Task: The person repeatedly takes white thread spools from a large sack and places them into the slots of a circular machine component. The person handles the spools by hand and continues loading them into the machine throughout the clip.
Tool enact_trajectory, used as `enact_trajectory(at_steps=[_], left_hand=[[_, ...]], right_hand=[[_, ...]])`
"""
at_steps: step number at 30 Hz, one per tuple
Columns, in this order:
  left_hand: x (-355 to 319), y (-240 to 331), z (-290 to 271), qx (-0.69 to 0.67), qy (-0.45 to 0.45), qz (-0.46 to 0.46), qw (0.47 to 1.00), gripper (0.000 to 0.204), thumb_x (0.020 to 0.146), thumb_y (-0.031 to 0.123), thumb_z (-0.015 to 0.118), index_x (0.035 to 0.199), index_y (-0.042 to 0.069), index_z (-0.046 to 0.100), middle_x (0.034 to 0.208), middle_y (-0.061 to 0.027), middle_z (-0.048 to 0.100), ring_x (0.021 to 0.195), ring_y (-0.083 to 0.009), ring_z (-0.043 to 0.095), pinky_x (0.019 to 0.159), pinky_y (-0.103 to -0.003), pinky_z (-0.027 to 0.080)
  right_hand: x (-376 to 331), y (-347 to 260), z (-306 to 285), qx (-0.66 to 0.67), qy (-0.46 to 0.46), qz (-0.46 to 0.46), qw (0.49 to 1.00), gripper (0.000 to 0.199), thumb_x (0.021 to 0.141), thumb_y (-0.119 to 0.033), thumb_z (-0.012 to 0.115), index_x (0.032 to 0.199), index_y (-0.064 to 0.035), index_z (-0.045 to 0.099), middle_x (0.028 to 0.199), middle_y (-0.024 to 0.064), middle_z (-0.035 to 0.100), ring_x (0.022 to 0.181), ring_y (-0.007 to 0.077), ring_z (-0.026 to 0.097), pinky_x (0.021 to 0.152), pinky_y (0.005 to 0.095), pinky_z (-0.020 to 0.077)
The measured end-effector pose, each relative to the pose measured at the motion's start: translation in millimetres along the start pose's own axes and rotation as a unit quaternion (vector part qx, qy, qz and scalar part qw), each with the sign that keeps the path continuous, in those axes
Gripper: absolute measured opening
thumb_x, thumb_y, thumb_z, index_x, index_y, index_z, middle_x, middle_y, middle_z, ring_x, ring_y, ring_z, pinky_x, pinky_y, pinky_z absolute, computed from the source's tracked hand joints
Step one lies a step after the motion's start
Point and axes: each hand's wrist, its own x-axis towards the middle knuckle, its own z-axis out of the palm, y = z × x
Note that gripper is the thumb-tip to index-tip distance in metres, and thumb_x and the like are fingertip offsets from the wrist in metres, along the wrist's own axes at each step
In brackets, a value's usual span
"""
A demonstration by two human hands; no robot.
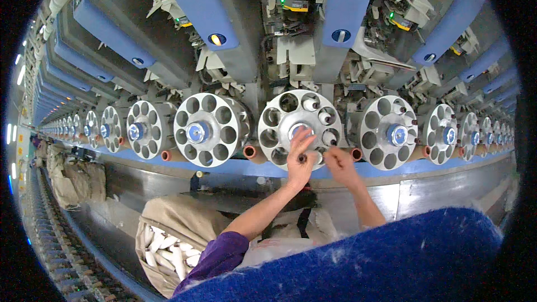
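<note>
In front of me stands a round magazine (267, 144) with a ring of holes and a metal hub. White yarn bobbins (325, 117) with dark tips sit in several of its right-hand holes. My left hand (300, 166) is at the lower part of the magazine, its upper fingers stretched over the hub. A bobbin (318, 160) lies in its grip, with a dark round end showing by the palm. Just right of it, my right hand (342, 166) has its fingers pinched together near the magazine's lower right rim. Whatever thread or tip they pinch is too small to make out.
Similar magazines (197, 133) run in a row to both sides, with another (376, 144) close on the right. Brown tubes (254, 153) stick out between them. A cloth sack (184, 215) full of white bobbins stands at lower left. Blue machine housings (348, 0) rise beyond.
</note>
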Motion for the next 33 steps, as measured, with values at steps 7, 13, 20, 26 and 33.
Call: enact_trajectory(at_steps=[7, 13, 20, 26, 33], left_hand=[[29, 19, -7, -0.095, -0.201, -0.137, 0.965, 0.053, 0.073, -0.003, 0.063, 0.122, 0.004, 0.047, 0.111, -0.0104, 0.054, 0.096, -0.0185, 0.055, 0.074, -0.029, 0.048], [37, -9, -57, -0.023, 0.094, -0.141, 0.985, 0.008, 0.077, 0.008, 0.065, 0.073, 0.003, 0.061, 0.081, -0.0075, 0.057, 0.068, -0.0174, 0.054, 0.063, -0.029, 0.045], [-39, -16, -22, 0.29, 0.016, 0.009, 0.957, 0.036, 0.073, 0.009, 0.068, 0.107, 0.004, 0.057, 0.097, -0.0159, 0.051, 0.085, -0.0311, 0.052, 0.073, -0.038, 0.045], [-67, -24, 10, 0.191, -0.101, -0.194, 0.957, 0.043, 0.077, 0.012, 0.065, 0.116, 0.004, 0.047, 0.088, -0.0145, 0.051, 0.074, -0.0306, 0.055, 0.063, -0.039, 0.047], [-102, 31, -27, 0.205, -0.077, -0.203, 0.954, 0.028, 0.083, 0.018, 0.057, 0.107, 0.004, 0.054, 0.099, -0.0158, 0.053, 0.09, -0.031, 0.055, 0.075, -0.039, 0.048]], right_hand=[[40, -52, -20, 0.086, 0.018, 0.012, 0.996, 0.02, 0.087, -0.007, 0.051, 0.068, -0.0041, 0.045, 0.061, -0.0022, 0.043, 0.052, 0.0042, 0.035, 0.045, 0.0203, 0.0292], [92, -47, -11, 0.009, -0.107, -0.098, 0.989, 0.008, 0.081, -0.006, 0.059, 0.082, 0.0021, 0.06, 0.071, 0.0039, 0.053, 0.065, 0.013, 0.048, 0.056, 0.0261, 0.0395], [147, 35, -20, -0.182, 0.165, -0.113, 0.963, 0.017, 0.08, -0.006, 0.059, 0.097, -0.0035, 0.058, 0.079, 0.0083, 0.061, 0.077, 0.0199, 0.059, 0.069, 0.0318, 0.0484], [244, 61, -72, -0.266, 0.345, -0.071, 0.898, 0.028, 0.082, -0.022, 0.061, 0.103, -0.0053, 0.054, 0.079, 0.0127, 0.063, 0.07, 0.0231, 0.061, 0.064, 0.0331, 0.0487], [240, 77, -84, -0.049, 0.223, -0.005, 0.974, 0.038, 0.08, -0.008, 0.054, 0.114, 0.008, 0.048, 0.111, 0.0226, 0.056, 0.095, 0.0333, 0.057, 0.083, 0.0431, 0.0489]])
